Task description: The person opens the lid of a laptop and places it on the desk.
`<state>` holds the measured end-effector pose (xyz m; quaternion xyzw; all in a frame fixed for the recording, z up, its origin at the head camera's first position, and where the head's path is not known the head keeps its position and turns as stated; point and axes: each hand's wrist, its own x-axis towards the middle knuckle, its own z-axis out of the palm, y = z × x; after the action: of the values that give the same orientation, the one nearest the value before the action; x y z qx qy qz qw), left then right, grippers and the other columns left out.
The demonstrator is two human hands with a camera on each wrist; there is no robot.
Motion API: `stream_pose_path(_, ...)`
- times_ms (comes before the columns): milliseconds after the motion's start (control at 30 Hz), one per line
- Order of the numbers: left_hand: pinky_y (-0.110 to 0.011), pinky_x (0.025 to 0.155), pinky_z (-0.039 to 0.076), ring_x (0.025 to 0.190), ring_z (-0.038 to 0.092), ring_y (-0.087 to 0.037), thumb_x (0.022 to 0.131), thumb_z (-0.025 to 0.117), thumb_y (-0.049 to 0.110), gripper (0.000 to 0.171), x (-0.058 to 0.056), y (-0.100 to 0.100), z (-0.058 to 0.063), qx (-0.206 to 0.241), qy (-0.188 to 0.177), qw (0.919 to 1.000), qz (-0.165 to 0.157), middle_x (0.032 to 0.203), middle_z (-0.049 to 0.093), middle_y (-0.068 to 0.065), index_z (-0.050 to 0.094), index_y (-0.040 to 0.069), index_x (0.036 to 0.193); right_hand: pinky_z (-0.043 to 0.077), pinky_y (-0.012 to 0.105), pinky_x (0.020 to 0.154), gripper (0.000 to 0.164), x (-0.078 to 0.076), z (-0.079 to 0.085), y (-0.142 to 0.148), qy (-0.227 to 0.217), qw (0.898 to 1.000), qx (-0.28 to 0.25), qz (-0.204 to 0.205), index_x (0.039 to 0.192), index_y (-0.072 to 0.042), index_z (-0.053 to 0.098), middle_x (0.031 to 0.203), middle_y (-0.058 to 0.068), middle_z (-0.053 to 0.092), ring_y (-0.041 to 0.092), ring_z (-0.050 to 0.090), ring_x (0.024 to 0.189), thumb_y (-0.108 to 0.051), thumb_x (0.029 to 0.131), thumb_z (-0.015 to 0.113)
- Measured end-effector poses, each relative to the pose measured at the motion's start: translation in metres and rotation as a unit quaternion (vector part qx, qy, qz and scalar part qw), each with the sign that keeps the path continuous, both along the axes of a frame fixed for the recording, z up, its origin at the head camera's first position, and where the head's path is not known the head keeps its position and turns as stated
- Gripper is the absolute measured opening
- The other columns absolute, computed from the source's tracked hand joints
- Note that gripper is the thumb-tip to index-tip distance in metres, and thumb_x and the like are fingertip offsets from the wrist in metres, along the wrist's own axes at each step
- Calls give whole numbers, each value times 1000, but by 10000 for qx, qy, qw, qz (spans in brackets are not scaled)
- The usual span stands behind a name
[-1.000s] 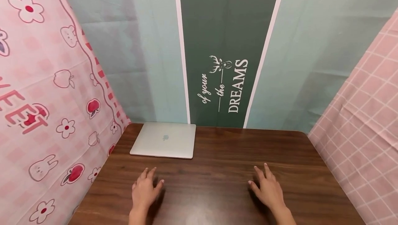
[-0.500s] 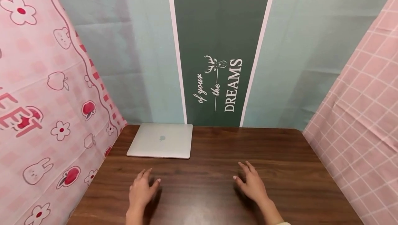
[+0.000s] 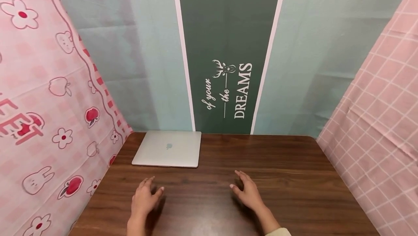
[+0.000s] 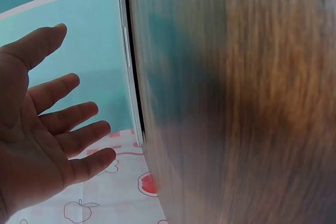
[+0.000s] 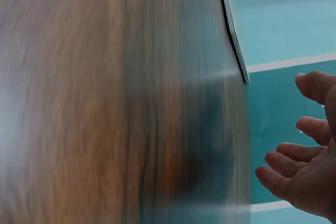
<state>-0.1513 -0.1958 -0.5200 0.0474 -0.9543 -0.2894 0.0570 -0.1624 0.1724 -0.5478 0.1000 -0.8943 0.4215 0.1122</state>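
A closed silver laptop (image 3: 183,152) with an apple logo on its lid lies at the back left of the brown wooden table (image 3: 277,163). My left hand (image 3: 143,198) is over the table just in front of the laptop, its fingers spread and holding nothing. To the right of it, my right hand (image 3: 249,192) hovers with loosely extended fingers, also holding nothing. In the left wrist view, the left palm and spread fingers (image 4: 68,116) face the laptop's thin edge (image 4: 130,56). The right wrist view has the laptop's corner (image 5: 242,72) beyond the right hand's fingertips (image 5: 265,174).
A blue-green cloth (image 3: 294,65) with a dark green lettered panel (image 3: 225,29) hangs behind the table. Pink cloths border both sides, one with fruit and flower prints (image 3: 62,112), the other with a white grid (image 3: 385,120).
My right hand has moved left, closer to my left hand, and a pale sleeve cuff has come into view. The left hand has shifted only slightly. The laptop stays on the same spot of the table.
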Motion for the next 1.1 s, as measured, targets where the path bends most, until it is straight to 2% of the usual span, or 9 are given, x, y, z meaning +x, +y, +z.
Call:
stream_pose_path(167, -65, 84, 35, 115, 42, -51, 84, 67, 29, 59, -4, -6, -1, 55, 81, 9999, 23, 131, 40, -34, 49, -4, 129, 38, 53, 93, 54, -7, 2, -15, 58, 9996, -110, 238, 127, 3, 52, 127, 24, 50, 39, 48, 115, -18, 82, 71)
stream_pose_path(367, -62, 89, 35, 116, 41, -51, 83, 68, 28, 60, -12, -15, -4, 177, 275, 9995, 30, 131, 39, -35, 49, -5, 128, 39, 54, 91, 54, -21, 2, -30, 94, 9993, -239, 287, 127, 1, 52, 124, 22, 53, 40, 49, 114, -19, 80, 72)
stream_pose_path(600, -61, 93, 32, 117, 37, -53, 84, 67, 25, 61, -21, -36, -9, 323, 249, 9989, 214, 132, 35, -39, 45, -8, 130, 43, 51, 87, 55, -37, -4, -52, -153, 9977, -432, 506, 129, 0, 51, 122, 23, 54, 39, 52, 110, -20, 81, 72)
stream_pose_path(833, -59, 97, 28, 120, 33, -54, 84, 66, 24, 65, -45, -51, -9, 361, 284, 9988, 194, 133, 31, -40, 39, -11, 132, 45, 52, 84, 56, -55, -8, -68, -216, 9958, -782, 412, 126, 3, 51, 118, 28, 55, 41, 55, 106, -16, 79, 73)
stream_pose_path(1100, -56, 102, 22, 127, 25, -50, 84, 64, 24, 70, -65, -62, -11, 440, 150, 9986, 241, 137, 26, -39, 32, -13, 136, 44, 51, 86, 58, -70, -16, -85, -306, 9958, -671, 551, 126, 6, 50, 117, 29, 56, 40, 55, 104, -15, 77, 73)
